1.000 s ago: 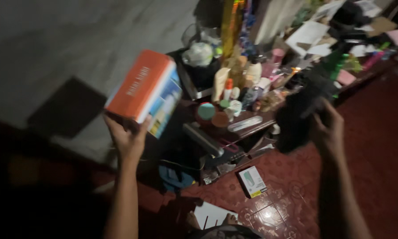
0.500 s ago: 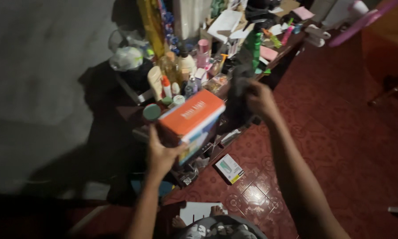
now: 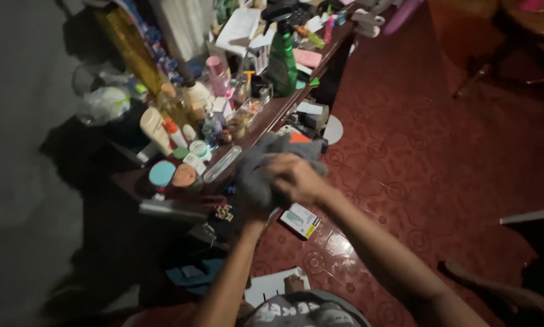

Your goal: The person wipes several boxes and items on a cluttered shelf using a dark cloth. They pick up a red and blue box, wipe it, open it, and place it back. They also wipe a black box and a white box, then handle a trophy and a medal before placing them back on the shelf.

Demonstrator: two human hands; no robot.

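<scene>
1. A crumpled grey cloth (image 3: 257,172) is pressed over an orange box (image 3: 298,137), of which only a corner shows at the cloth's upper right edge; judged from this, a wiping of the box is under way and not finished, and how much of the box is already wiped cannot be told.
2. At far left, on the dark wooden shelf (image 3: 278,114), a clear plastic bag holding something pale (image 3: 102,104) is seen, its contents too dim to name.
3. Next along, a cream squeeze tube (image 3: 154,128), a small white bottle with an orange cap (image 3: 173,132) and an amber bottle (image 3: 170,104) stand upright and close together; what fills them cannot be seen.
4. In front of these, a round teal lid (image 3: 162,173) and a round brown lid (image 3: 183,175) lie just beside each other on shut jars.
5. The left hand (image 3: 248,209) is mostly hidden beneath the cloth; it seems to support the box from below, but whether its fingers are closed cannot be told.
6. The right hand (image 3: 296,180) is clenched on the grey cloth, fingers curled together over the top of it.
7. On the red patterned floor tiles (image 3: 405,175) below the hands, a small white carton (image 3: 300,220) lies flat and shut.
8. Farther right on the shelf, a green spray bottle (image 3: 281,63) stands upright among papers.
</scene>
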